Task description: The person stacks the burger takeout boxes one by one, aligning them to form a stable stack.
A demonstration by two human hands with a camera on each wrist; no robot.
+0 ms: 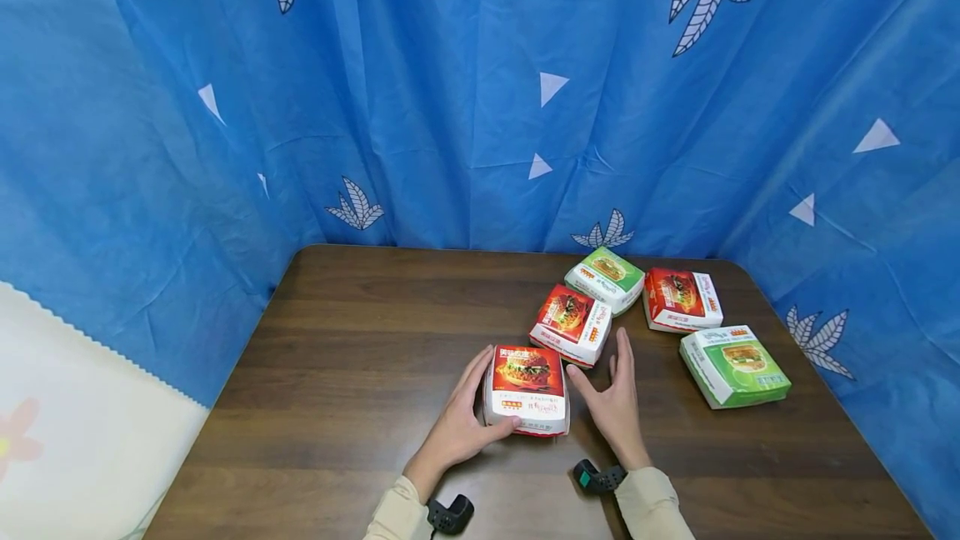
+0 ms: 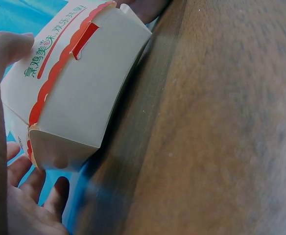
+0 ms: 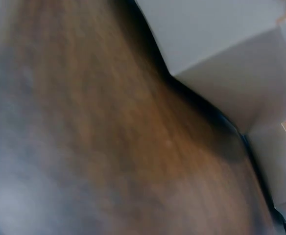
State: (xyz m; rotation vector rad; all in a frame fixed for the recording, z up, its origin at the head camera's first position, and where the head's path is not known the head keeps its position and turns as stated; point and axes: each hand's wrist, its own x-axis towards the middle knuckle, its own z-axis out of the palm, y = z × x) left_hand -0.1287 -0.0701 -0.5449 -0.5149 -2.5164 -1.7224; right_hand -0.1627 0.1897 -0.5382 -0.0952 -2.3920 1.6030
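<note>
A red-and-white burger box sits near the middle of the table, its lid printed with a burger. My left hand holds its left side, thumb over the front edge and fingers along the side. In the left wrist view the thumb lies on the box near its top edge. At the box's right side is my right hand, fingers extended forward and thumb near the right rear corner. A second red burger box stands right behind the first. The right wrist view shows pale box sides but no fingers.
Behind the second red box is a green burger box. Farther right stand another red box and a larger-looking green box. The brown wooden table ends at a blue curtain at the back and sides.
</note>
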